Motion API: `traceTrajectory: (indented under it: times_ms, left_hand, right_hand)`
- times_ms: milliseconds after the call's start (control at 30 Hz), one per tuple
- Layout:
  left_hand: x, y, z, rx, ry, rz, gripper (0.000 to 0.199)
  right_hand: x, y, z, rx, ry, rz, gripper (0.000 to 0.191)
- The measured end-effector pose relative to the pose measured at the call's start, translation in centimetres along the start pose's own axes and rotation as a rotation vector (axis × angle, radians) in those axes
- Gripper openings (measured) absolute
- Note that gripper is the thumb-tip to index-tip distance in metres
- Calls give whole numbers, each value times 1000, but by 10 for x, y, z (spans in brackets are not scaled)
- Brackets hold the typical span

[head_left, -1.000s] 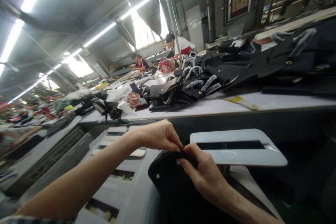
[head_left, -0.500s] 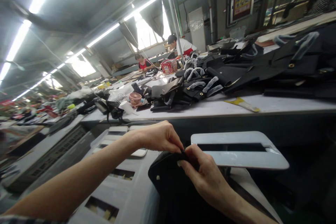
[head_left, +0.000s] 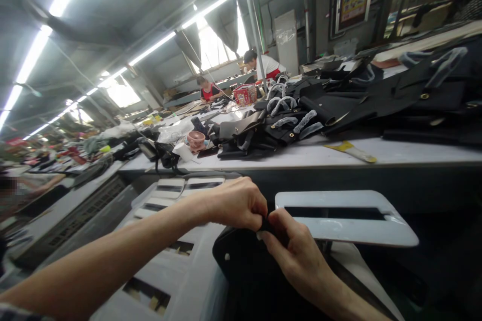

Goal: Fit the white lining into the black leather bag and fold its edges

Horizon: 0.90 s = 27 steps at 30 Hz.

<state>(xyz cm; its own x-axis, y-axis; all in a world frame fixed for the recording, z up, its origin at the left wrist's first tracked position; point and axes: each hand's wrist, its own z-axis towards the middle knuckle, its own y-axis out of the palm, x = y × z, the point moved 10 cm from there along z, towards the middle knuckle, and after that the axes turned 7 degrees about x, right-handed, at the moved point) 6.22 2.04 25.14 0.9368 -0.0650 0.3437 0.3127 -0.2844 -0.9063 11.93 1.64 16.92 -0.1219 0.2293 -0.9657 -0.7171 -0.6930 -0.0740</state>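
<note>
A black piece (head_left: 244, 266), which looks like a bag part, fills the lower middle, with a small pale dot near its left corner. At its top edge my left hand (head_left: 241, 203) pinches the black material, fingers curled down. Right beside it, my right hand (head_left: 297, 251) grips the same edge between thumb and bent fingers. The fingertips of both hands nearly meet, and the exact bit between them is hidden. Behind my right hand is a white slotted plate (head_left: 350, 230).
White slotted pieces (head_left: 169, 188) lie on a pale surface at left. Across the white table (head_left: 263, 160) are black bag parts (head_left: 399, 90), a yellow-handled scraper (head_left: 352, 150), a pink fan (head_left: 196, 140) and a white roll (head_left: 183, 151). Two people work farther back; another is partly visible at the left edge.
My left hand has turned slightly, its fingers more curled at the black edge. My right hand keeps its hold. The whole view has shifted a little, and more of a person shows at far left.
</note>
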Motion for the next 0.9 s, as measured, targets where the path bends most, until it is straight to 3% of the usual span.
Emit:
traceTrajectory:
  times_ms: [133, 267, 433, 733, 900]
  left_hand:
    - [-7, -2, -1, 51, -25, -29, 18]
    - [-22, 3, -2, -40, -41, -169, 24]
    - [-23, 4, -2, -91, -1, -180, 24]
    - [-11, -1, -5, 63, -3, 28, 19]
    - [-25, 3, -11, 15, -26, -178, 20]
  right_hand:
    - [-1, -1, 2, -6, 10, 8, 11]
    - [3, 2, 3, -14, 47, -9, 11]
    - [4, 4, 3, -16, 33, 0, 12]
    - [3, 5, 2, -13, 51, 44, 12]
    - [7, 0, 5, 2, 83, 52, 15]
